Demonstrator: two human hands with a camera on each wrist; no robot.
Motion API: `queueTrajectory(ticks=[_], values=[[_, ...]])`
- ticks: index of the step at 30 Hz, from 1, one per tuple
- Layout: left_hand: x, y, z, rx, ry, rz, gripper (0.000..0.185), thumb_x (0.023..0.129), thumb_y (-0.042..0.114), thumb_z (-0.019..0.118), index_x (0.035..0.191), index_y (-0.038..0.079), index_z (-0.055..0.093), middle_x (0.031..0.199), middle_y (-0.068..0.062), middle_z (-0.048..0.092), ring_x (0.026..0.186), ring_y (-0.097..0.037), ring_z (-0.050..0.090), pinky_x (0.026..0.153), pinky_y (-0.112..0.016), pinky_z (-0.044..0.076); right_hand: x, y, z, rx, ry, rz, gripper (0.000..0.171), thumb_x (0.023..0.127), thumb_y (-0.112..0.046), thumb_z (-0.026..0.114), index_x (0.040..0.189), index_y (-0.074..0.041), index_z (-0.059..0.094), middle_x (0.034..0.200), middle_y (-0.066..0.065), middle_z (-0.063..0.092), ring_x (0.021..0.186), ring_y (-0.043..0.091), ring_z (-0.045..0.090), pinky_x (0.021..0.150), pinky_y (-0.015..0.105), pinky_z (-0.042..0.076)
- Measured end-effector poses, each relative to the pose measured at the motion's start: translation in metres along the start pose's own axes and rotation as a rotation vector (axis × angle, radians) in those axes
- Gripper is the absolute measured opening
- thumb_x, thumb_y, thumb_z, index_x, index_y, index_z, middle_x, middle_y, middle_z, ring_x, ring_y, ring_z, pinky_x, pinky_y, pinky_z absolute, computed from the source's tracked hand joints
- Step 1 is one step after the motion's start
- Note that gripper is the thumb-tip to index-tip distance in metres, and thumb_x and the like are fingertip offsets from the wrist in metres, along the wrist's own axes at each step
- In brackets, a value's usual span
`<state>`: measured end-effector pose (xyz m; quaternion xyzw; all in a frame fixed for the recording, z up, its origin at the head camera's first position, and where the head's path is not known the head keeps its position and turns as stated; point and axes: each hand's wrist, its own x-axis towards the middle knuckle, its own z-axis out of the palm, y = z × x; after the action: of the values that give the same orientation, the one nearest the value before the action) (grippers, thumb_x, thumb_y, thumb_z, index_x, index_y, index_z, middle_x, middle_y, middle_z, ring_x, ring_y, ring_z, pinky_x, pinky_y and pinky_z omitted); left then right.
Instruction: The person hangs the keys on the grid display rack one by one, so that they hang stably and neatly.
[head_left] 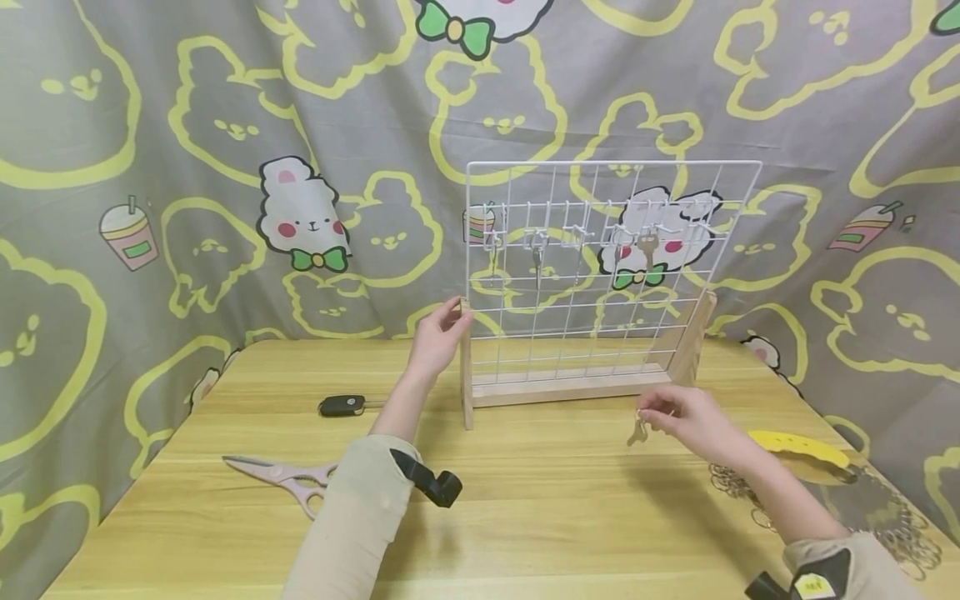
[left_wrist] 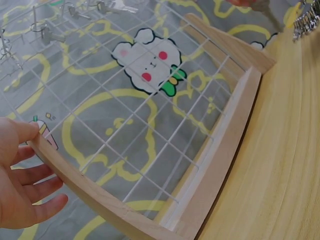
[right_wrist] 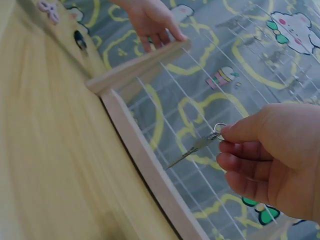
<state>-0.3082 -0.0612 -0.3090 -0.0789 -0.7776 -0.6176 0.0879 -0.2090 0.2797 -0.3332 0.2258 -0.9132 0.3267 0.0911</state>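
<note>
My right hand pinches a small key ring between thumb and index finger. From it hangs a metal key, in front of the stand's wooden base bar. At the near left end of the stand, my left hand holds the top of the wooden side post, thumb on its edge and the other fingers along its outer side. A white wire grid rises from the stand. Several hooks line its upper part, with keys such as a brass-coloured one hanging there.
Left of the stand lie a black car key and pink-handled scissors. On the right, a yellow curved piece lies beside a pile of metal rings. A patterned grey curtain stands behind the wooden table.
</note>
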Motion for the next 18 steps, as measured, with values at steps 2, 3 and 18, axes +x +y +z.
queueTrajectory(ticks=[2, 3, 18], values=[[0.0, 0.0, 0.0, -0.003, 0.002, 0.003, 0.052, 0.093, 0.022, 0.057, 0.14, 0.009, 0.04, 0.127, -0.015, 0.054, 0.118, -0.028, 0.049, 0.102, -0.039, 0.037, 0.001, 0.002, -0.007, -0.014, 0.024, 0.02, 0.004, 0.086, -0.004, 0.062, 0.09, -0.004, 0.064, 0.077, -0.002, 0.061, 0.067, 0.007, 0.054, 0.057, 0.024, 0.048], [0.0, 0.0, 0.0, -0.003, 0.002, 0.005, 0.052, 0.093, 0.022, 0.057, 0.14, 0.009, 0.04, 0.128, -0.015, 0.054, 0.118, -0.028, 0.049, 0.102, -0.039, 0.037, 0.002, 0.003, -0.01, -0.02, 0.035, 0.035, 0.005, 0.087, -0.005, 0.062, 0.091, -0.003, 0.064, 0.077, -0.002, 0.061, 0.067, 0.007, 0.054, 0.057, 0.023, 0.048], [0.001, -0.001, 0.0, 0.004, -0.006, -0.007, 0.053, 0.093, 0.023, 0.056, 0.141, 0.011, 0.039, 0.129, -0.014, 0.053, 0.12, -0.027, 0.048, 0.103, -0.039, 0.036, 0.016, 0.011, -0.055, -0.173, 0.237, 0.088, 0.013, 0.093, -0.015, 0.058, 0.094, -0.003, 0.063, 0.077, 0.006, 0.064, 0.064, 0.003, 0.053, 0.051, 0.023, 0.044]])
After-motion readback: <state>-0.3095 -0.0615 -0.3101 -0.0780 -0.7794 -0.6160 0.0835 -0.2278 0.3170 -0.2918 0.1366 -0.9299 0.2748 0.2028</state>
